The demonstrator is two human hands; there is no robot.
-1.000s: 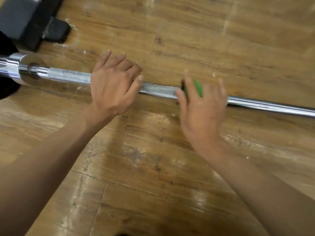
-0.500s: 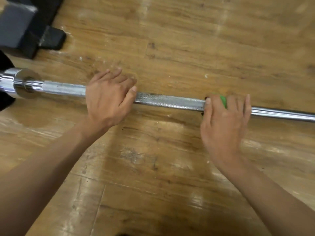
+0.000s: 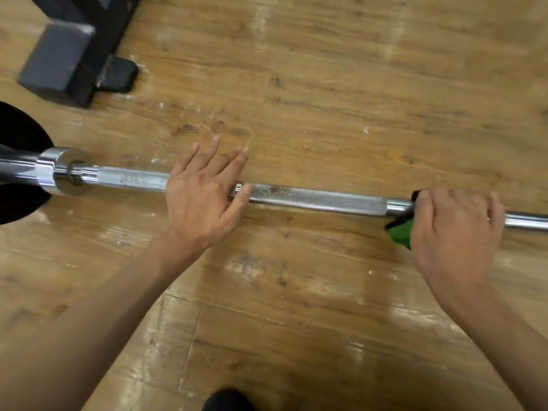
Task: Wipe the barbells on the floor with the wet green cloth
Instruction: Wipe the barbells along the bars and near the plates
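A chrome barbell [image 3: 320, 200] lies across the wooden floor from left to right, its collar and a black plate [image 3: 17, 203] at the left. My left hand [image 3: 204, 197] rests flat on the knurled shaft, fingers straight and spread, thumb along the bar. My right hand [image 3: 453, 229] is wrapped over the smooth part of the shaft further right and grips the green cloth [image 3: 401, 232] against the bar. Only a green corner with a dark edge shows below my thumb; the rest of the cloth is hidden under the hand.
A black and grey rack base [image 3: 68, 54] with a rubber foot stands at the top left. A dark shoe tip [image 3: 228, 400] shows at the bottom edge. The wooden floor [image 3: 326, 84] is scuffed and has wet streaks near me.
My right hand has slid the cloth rightward along the bar, off the knurled section onto the smooth part. My left hand's fingers have straightened and spread on the shaft.
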